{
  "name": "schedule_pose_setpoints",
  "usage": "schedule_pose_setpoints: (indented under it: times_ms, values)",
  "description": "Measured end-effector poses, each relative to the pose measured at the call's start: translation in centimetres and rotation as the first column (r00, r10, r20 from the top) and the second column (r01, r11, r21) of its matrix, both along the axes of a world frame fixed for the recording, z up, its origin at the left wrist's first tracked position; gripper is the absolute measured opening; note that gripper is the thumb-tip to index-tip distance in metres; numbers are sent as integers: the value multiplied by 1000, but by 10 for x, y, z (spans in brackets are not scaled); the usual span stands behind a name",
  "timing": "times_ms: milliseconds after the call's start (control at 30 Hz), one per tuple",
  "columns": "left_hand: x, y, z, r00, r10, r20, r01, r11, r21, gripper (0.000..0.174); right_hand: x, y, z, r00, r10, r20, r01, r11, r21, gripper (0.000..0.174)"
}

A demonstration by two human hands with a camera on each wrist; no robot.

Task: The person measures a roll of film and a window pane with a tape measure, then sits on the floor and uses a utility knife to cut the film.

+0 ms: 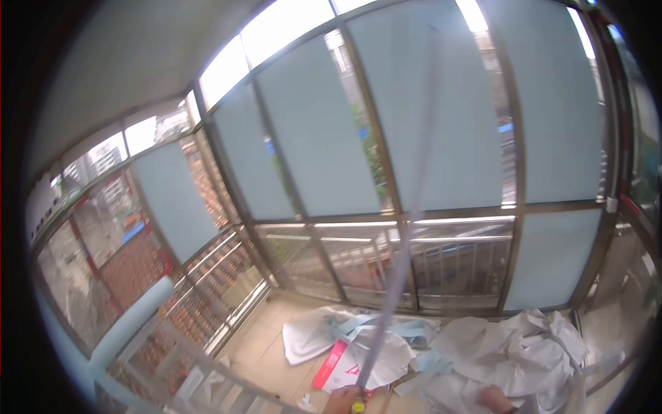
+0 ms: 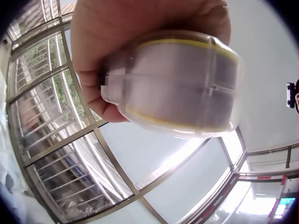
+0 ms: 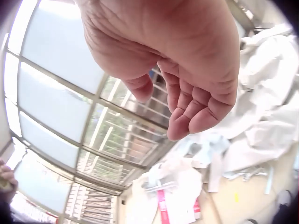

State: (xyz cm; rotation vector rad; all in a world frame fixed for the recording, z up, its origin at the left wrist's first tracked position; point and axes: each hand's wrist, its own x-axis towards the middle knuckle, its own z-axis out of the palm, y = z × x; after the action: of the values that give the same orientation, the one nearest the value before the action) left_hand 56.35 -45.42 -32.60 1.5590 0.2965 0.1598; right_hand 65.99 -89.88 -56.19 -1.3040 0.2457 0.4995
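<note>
At the bottom of the head view, my left hand (image 1: 339, 401) grips a tape measure (image 1: 358, 406). Its clear, rounded case (image 2: 182, 88) with yellow edging fills the middle of the left wrist view, fingers wrapped round it. From the case a long thin blade (image 1: 396, 283) runs upward, blurred, its far end overlapping an upper window panel (image 1: 452, 103) covered in pale blue. My right hand (image 1: 495, 399) hangs in front of crumpled white sheeting (image 1: 524, 345). Seen from the right wrist, that hand (image 3: 187, 60) has loosely bent fingers and holds nothing.
White sheets, pale blue strips (image 1: 365, 324) and a pink-and-white packet (image 1: 334, 366) lie on the tiled floor (image 1: 265, 331). At the left, a pale blue roll (image 1: 131, 321) lies by a metal ladder (image 1: 207, 366). Metal railings (image 1: 455, 248) stand beyond the lower windows.
</note>
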Motion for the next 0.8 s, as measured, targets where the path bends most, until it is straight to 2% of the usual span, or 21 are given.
schedule_pose_setpoints:
  times_ms: [67,100,133,200,233,267,333,367,433,467,500,533,567,600,633,667,733,767,800]
  values:
    - [-22,4,-5,995,-75,-73,91,966,241,39,29,31,68,995,34,97,-47,990,136,28]
    - [-36,-5,25,983,-94,-158,143,931,336,44,41,50,103,991,55,124,-71,989,129,31]
    - [-49,-4,24,987,-63,-151,111,937,330,44,50,71,135,986,74,150,-93,988,124,34]
    - [-76,1,19,955,-97,-281,182,938,294,44,47,109,200,972,107,210,-135,983,121,33]
    - [-92,2,23,958,-69,-277,163,928,333,42,42,124,222,958,108,264,-145,981,127,33]
    - [-107,7,22,961,-35,-274,128,935,330,42,39,134,232,953,144,266,-182,976,122,33]
    - [-142,16,17,948,27,-317,86,938,337,39,28,152,245,937,89,339,-230,887,401,35]
    - [-161,24,5,946,53,-320,59,942,331,39,19,165,251,944,72,323,-220,867,447,39]
    - [-200,45,-24,994,26,-107,28,882,470,36,-3,187,252,950,101,296,-238,848,474,36]
    - [-219,54,-32,993,36,-112,21,883,469,36,-14,197,251,956,101,274,-233,832,504,34]
    - [-235,62,-35,983,58,-174,29,889,457,33,-22,204,245,933,176,315,-307,846,437,25]
    - [-250,70,-37,969,76,-236,38,896,443,30,-28,214,229,934,178,311,-306,846,436,25]
    - [-265,77,-37,967,75,-243,40,899,436,30,-36,226,203,901,156,405,-283,919,275,23]
    - [-282,83,-38,954,37,-297,74,933,352,30,-43,235,175,855,154,495,-237,966,108,22]
    - [-300,89,-40,938,-6,-348,103,959,263,31,-58,244,165,812,201,548,-243,970,4,28]
    - [-314,91,-41,934,-9,-357,106,962,253,31,-75,248,155,818,206,538,-243,970,-2,28]
    - [-339,91,-45,910,-29,-413,42,999,23,34,-134,271,197,856,380,351,-378,922,-77,29]
    - [-350,92,-51,906,-37,-421,46,999,12,34,-145,276,165,613,609,504,-456,793,-404,28]
    - [-360,93,-60,934,1,-359,33,996,88,36,-170,285,164,671,640,374,-558,768,-314,29]
